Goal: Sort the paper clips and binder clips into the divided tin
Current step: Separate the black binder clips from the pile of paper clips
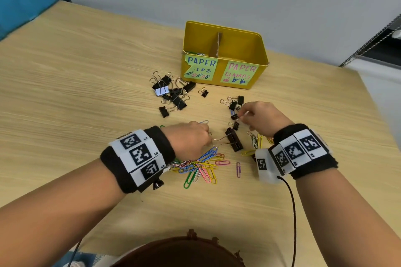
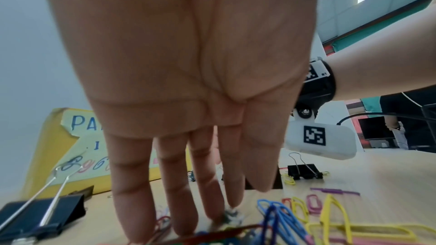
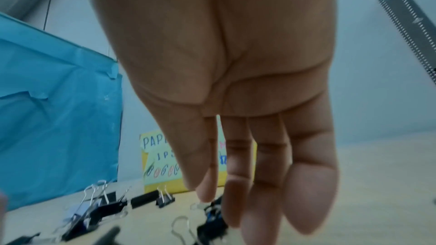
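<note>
The yellow divided tin (image 1: 263,54) stands at the back with labels for paper clips on its left half and paper clamps on its right half. A heap of coloured paper clips (image 1: 201,165) lies in front. My left hand (image 1: 206,136) reaches into that heap with straight fingers (image 2: 179,202) touching the clips (image 2: 330,224). A large black binder clip (image 1: 234,142) lies just right of it. My right hand (image 1: 240,116) hovers over small black binder clips (image 1: 235,117), fingers (image 3: 309,193) pointing down; thumb and forefinger tips sit right above one clip (image 3: 212,217), and whether they touch is unclear.
A pile of black binder clips (image 1: 171,93) lies left of the tin's front. More small ones (image 1: 235,102) lie beyond my right hand. A few paper clips (image 1: 256,140) sit under my right wrist. A blue sheet (image 3: 59,118) hangs at far left.
</note>
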The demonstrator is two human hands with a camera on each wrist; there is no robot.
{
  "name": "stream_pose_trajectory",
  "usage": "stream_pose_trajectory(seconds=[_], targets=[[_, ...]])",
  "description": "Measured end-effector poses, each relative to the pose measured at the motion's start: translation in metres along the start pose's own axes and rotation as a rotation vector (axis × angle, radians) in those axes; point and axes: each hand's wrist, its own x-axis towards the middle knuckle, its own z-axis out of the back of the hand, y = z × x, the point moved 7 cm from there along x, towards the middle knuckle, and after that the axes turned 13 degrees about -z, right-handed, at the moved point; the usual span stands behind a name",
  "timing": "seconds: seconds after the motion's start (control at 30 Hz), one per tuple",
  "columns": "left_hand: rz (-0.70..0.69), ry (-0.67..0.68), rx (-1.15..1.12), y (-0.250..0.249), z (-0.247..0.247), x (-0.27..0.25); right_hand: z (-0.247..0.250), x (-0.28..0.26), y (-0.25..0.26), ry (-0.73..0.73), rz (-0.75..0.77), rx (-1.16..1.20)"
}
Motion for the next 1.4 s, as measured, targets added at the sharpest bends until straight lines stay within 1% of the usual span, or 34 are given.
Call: stream_pose_trajectory(seconds=[0.03,0.07,0.17,0.2,0.23,0.27,0.3,0.37,0.47,0.5,0.57,0.63,0.7,0.8,0.87,0.93,1.0,1.07,1.13,1.2,1.3,1.4], targets=[[0.021,-0.008,-0.023,0.003,0.001,-0.001,0.001,-0.003,-0.003,0.02,-0.012,0.007],[0.043,-0.012,-0.051,0.005,0.002,-0.003,-0.001,-0.005,-0.005,0.07,-0.028,0.011],[0.09,-0.003,-0.091,0.006,0.006,-0.006,-0.02,-0.022,-0.005,0.343,-0.084,-0.004],[0.096,0.005,-0.083,0.004,0.007,-0.006,-0.026,-0.026,-0.002,0.392,-0.087,-0.041],[0.096,0.016,-0.072,0.001,0.008,-0.005,-0.031,-0.027,0.002,0.39,-0.07,-0.097],[0.093,0.027,-0.066,-0.001,0.008,-0.005,-0.035,-0.025,0.008,0.357,-0.044,-0.142],[0.091,0.037,-0.067,-0.002,0.007,-0.004,-0.039,-0.022,0.014,0.318,-0.021,-0.135],[0.093,0.052,-0.078,-0.003,0.006,-0.005,-0.041,-0.013,0.025,0.246,-0.008,0.021],[0.102,0.004,-0.072,0.002,0.007,-0.009,-0.025,0.0,0.029,0.015,0.002,0.205],[0.108,-0.021,-0.059,0.005,0.008,-0.011,-0.018,0.003,0.026,-0.052,-0.001,0.222],[0.117,-0.057,-0.037,0.011,0.012,-0.014,-0.008,0.004,0.017,-0.107,-0.024,0.191],[0.123,-0.091,-0.038,0.016,0.017,-0.014,-0.008,0.004,0.006,-0.08,-0.077,0.091],[0.121,-0.119,-0.046,0.018,0.021,-0.012,-0.015,0.002,0.003,-0.025,-0.098,-0.006],[0.122,-0.098,-0.015,0.018,0.022,-0.003,-0.022,-0.002,0.016,-0.019,-0.019,0.025],[0.13,-0.083,0.01,0.02,0.021,0.001,-0.018,-0.003,0.025,-0.044,0.04,0.12],[0.134,-0.09,0.016,0.024,0.021,0.001,-0.006,0.0,0.025,-0.12,0.049,0.194],[0.138,-0.099,0.005,0.028,0.02,-0.001,0.004,0.005,0.016,-0.196,0.011,0.216],[0.15,-0.103,-0.006,0.032,0.019,-0.005,0.009,0.009,0.007,-0.216,-0.033,0.192],[0.16,-0.11,-0.017,0.034,0.018,-0.008,0.007,0.01,0.002,-0.18,-0.051,0.144],[0.169,-0.107,-0.03,0.036,0.015,-0.012,-0.001,0.008,0.004,-0.116,-0.036,0.083],[0.181,-0.041,-0.005,0.036,0.008,-0.016,-0.019,0.011,0.009,-0.02,-0.018,-0.049],[0.172,0.014,0.046,0.031,0.003,-0.022,-0.028,0.018,0.009,0.008,-0.051,-0.128]])
